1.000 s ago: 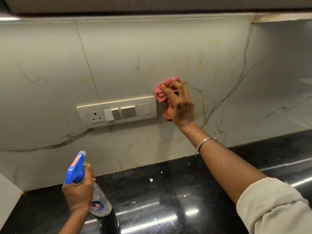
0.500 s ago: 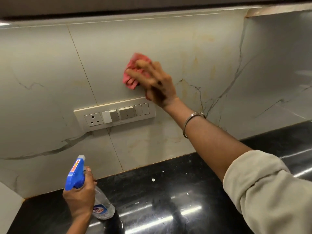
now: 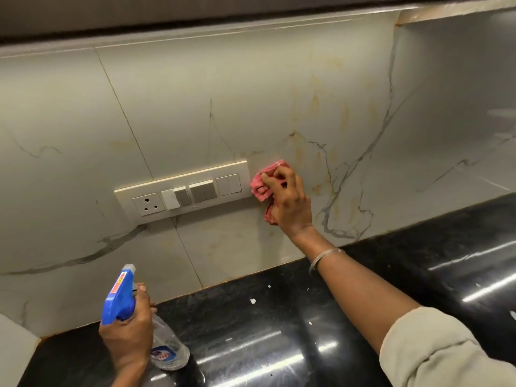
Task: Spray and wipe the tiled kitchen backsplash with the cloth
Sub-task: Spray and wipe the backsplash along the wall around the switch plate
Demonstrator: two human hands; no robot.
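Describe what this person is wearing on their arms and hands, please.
Both hands are bare, with no gloves. The right hand has a thin silver metal bangle at the wrist, and a loose pale beige fabric sleeve is pushed up past the forearm. The left hand shows no jewellery or sleeve in view.

- Single head view, worn at head height, faces forward and down at the backsplash [image 3: 251, 88].
- Switch plate [image 3: 181, 191] sits left of frame centre; close range.
- Wide-angle bend: countertop [image 3: 279, 331] below the plate, cabinet underside [image 3: 195, 12] above it.
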